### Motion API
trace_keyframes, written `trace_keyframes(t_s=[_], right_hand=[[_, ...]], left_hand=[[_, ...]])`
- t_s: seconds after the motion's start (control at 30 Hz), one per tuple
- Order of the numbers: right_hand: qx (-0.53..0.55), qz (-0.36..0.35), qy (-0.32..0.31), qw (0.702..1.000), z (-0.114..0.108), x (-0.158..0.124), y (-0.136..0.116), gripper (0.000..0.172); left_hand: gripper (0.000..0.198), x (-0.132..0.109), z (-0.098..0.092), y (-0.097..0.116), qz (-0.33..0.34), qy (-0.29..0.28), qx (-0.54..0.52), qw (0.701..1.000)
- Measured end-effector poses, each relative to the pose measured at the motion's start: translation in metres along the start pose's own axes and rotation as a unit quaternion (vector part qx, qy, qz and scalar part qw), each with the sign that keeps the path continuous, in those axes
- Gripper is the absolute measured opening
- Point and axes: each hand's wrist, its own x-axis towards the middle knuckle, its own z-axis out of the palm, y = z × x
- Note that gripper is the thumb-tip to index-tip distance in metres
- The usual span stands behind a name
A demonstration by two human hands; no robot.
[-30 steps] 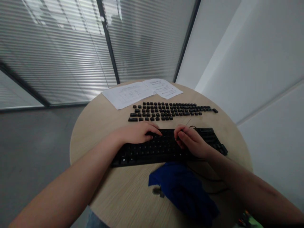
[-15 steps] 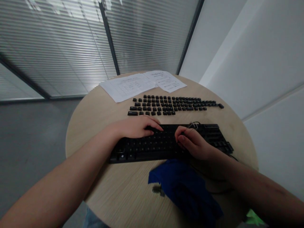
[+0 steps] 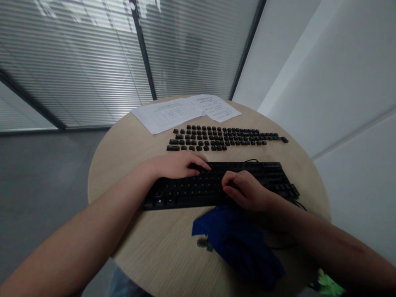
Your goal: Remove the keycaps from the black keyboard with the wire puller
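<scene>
A black keyboard base (image 3: 198, 189) with its keycaps taken off lies across the round wooden table (image 3: 130, 144). My left hand (image 3: 177, 165) rests flat on its upper left part, fingers stretched out. My right hand (image 3: 246, 189) sits curled over the middle of the keyboard, fingers pinched together on something thin that I cannot make out. Behind the keyboard, several loose black keycaps (image 3: 222, 137) are laid out in rows on the table.
Two printed paper sheets (image 3: 173, 113) lie at the table's far edge. A blue cloth (image 3: 238, 243) lies in front of the keyboard, a small dark object (image 3: 204, 244) beside it. The keyboard's cable (image 3: 298, 204) runs off right. Glass walls with blinds stand behind.
My right hand has slid left and toward me along the keyboard, from near its right part to its middle. My left hand has stayed put.
</scene>
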Motion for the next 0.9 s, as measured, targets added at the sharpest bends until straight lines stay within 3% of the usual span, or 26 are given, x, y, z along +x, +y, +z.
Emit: trace_keyframes(t_s=[0.4, 0.6, 0.73, 0.9], right_hand=[[0.097, 0.046, 0.063, 0.992, 0.008, -0.01, 0.01, 0.032], [0.254, 0.109, 0.198, 0.94, 0.017, -0.01, 0.012, 0.045], [0.263, 0.1, 0.153, 0.947, 0.017, -0.009, 0.01, 0.042], [0.231, 0.09, 0.149, 0.957, 0.012, -0.008, 0.004, 0.04]], left_hand=[[0.042, -0.001, 0.002, -0.005, 0.012, 0.01, 0.021, 1.0], [0.042, -0.002, 0.001, -0.004, -0.002, 0.007, 0.011, 1.0], [0.037, -0.004, 0.0, 0.004, -0.019, 0.007, 0.023, 1.0], [0.032, -0.005, 0.001, 0.019, -0.04, 0.01, 0.062, 0.997]])
